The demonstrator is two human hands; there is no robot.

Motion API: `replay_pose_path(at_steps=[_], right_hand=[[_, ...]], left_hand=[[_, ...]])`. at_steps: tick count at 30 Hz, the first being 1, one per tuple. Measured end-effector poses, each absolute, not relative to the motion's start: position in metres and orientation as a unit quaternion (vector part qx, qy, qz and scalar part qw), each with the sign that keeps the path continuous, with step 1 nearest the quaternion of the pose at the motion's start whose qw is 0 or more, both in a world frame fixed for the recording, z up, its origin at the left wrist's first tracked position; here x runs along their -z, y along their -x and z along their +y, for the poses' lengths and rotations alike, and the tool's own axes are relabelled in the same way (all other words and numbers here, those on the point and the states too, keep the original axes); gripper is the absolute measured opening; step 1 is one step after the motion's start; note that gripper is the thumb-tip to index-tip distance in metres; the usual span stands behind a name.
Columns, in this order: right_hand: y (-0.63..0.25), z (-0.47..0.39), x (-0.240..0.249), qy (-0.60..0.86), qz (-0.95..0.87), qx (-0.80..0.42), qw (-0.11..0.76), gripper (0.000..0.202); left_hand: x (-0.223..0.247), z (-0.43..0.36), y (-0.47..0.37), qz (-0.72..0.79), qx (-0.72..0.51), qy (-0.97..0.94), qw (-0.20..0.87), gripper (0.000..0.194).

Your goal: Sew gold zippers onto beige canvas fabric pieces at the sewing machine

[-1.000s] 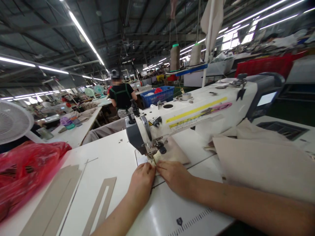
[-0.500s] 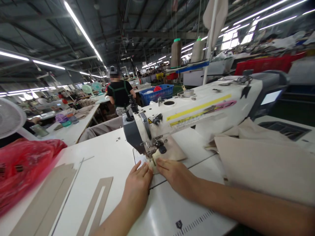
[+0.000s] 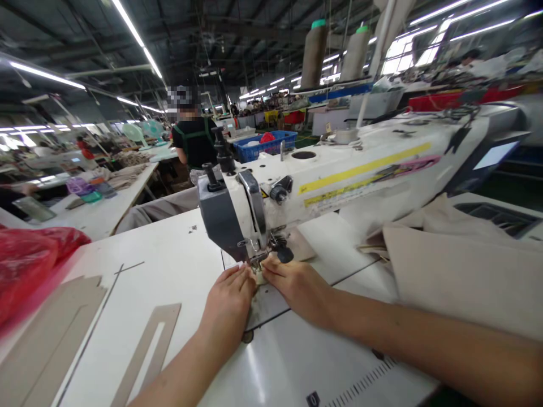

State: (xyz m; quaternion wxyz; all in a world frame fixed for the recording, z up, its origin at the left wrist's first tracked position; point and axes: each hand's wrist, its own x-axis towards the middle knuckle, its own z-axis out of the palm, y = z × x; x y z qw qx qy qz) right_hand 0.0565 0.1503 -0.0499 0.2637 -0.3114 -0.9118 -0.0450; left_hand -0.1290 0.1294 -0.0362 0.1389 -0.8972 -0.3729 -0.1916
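Note:
A small beige fabric piece (image 3: 302, 247) lies under the presser foot of a white sewing machine (image 3: 360, 189); part of it shows behind the foot, and a narrow bit shows in front. My left hand (image 3: 229, 299) is at the left of the needle area, fingers together and fingertips pressed on the fabric's near edge. From the other side, my right hand (image 3: 301, 288) pinches or presses the same piece just right of the foot. The hands and the machine head hide much of the fabric, and the stitching cannot be made out.
Larger beige fabric (image 3: 458, 271) is heaped at right. On the left lie a slotted beige strip (image 3: 146, 339), flat beige panels (image 3: 51, 333) and a red plastic bag (image 3: 34, 265). Thread cones (image 3: 314, 53) stand behind the machine. A person (image 3: 193, 138) works beyond, near a blue crate (image 3: 267, 146).
Both hands have moved slightly forward with the fabric, closer to the needle. Less fabric shows in front of the foot. The view has shifted nearer the machine.

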Motion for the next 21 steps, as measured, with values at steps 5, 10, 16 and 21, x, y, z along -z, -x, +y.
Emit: replay_pose_path(at_steps=[5, 10, 16, 21], right_hand=[[-0.0566, 0.1519, 0.0503, 0.313, -0.915, 0.031, 0.254, 0.017], [-0.057, 0.1524, 0.0497, 0.316, -0.916, 0.032, 0.244, 0.018], [-0.0569, 0.1549, 0.0473, 0.311, -0.919, 0.021, 0.242, 0.017], [-0.0555, 0.1545, 0.0443, 0.314, -0.919, 0.012, 0.239, 0.016]], left_hand=[[0.0356, 0.1314, 0.1279, -0.377, 0.19, 0.897, 0.13, 0.022], [0.0366, 0.1322, 0.1268, -0.376, 0.196, 0.895, 0.137, 0.02], [0.0365, 0.1339, 0.1266, -0.384, 0.203, 0.89, 0.137, 0.017], [0.033, 0.1333, 0.1274, -0.388, 0.196, 0.891, 0.132, 0.019]])
